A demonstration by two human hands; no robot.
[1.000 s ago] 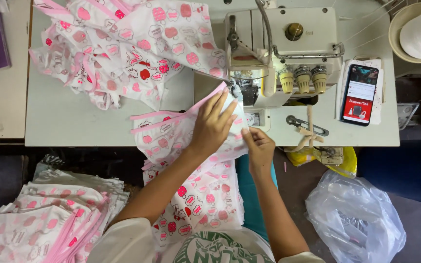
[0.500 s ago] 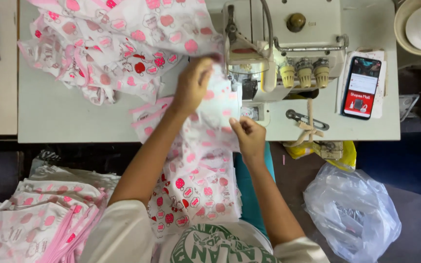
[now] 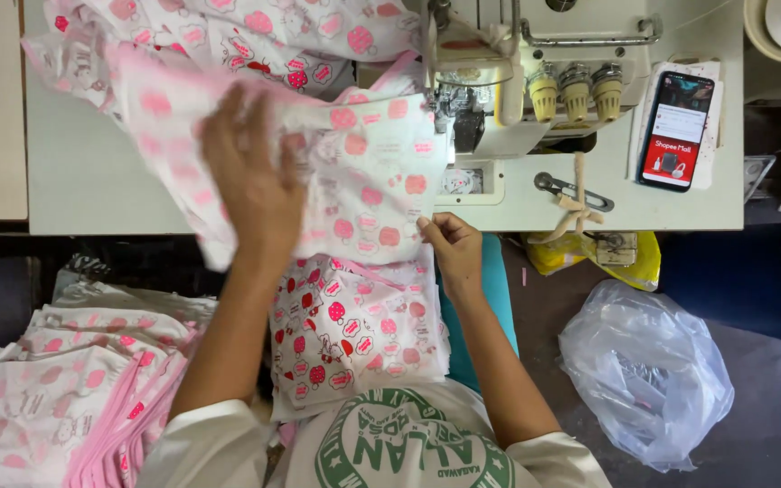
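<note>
- A white sewing table (image 3: 92, 181) fills the top of the view, and the floor (image 3: 770, 434) under it is dark.
- A cream sewing machine (image 3: 535, 54) stands on the table, with three small yellow knobs (image 3: 577, 90) in a row on its front.
- The left hand (image 3: 250, 176) is spread flat with open fingers on a pink and white printed cloth piece (image 3: 363, 181).
- This cloth piece lies on the table just beside the machine and hangs over the table edge toward the person.
- The right hand (image 3: 454, 253) pinches the lower right edge of the same cloth at the table edge.
- More printed cloth (image 3: 354, 334) with red and pink shapes lies on the person's lap, under the hanging piece.
- A big heap of the same pink cloth (image 3: 228, 36) sits at the back of the table.
- A stack of pink cloth pieces (image 3: 56, 380) lies low on the left, near the person's left arm.
- A phone (image 3: 675, 131) with a lit red and white screen lies on the table, right of the machine.
- A clear plastic bag (image 3: 648, 370) sits crumpled on the floor on the right.
- A yellow bag (image 3: 635, 262) hangs under the table edge, above the clear one.
- A round cream bowl (image 3: 761, 36) shows at the top right corner.
</note>
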